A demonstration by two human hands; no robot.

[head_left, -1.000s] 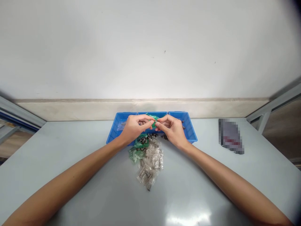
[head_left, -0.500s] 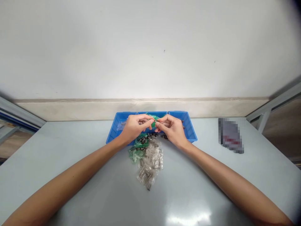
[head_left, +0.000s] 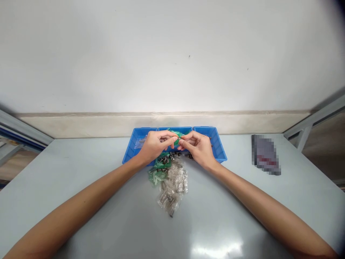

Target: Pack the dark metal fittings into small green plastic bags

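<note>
My left hand (head_left: 155,144) and my right hand (head_left: 198,146) meet fingertip to fingertip above the middle blue bin (head_left: 185,128). Both are closed in a pinch. Whatever sits between the fingertips is too small and covered to name. Green plastic (head_left: 176,133) shows just behind and between the fingers; I cannot tell whether they touch it. Below the hands, small dark screw-like parts (head_left: 172,155) lie on a green plastic bag (head_left: 163,164). Clear plastic bags (head_left: 178,178) holding metal pieces are heaped nearer me.
A left blue bin (head_left: 129,149) with clear plastic in it and a right blue bin (head_left: 219,151) flank the middle one. A pixelated dark grey item (head_left: 265,154) lies at the right on the grey table (head_left: 113,219). The wall (head_left: 172,79) rises behind.
Both hands keep nearly the same pinch over the middle bin, with only slight finger movement. The whole view has shifted very slightly; the bags and bins stay in place.
</note>
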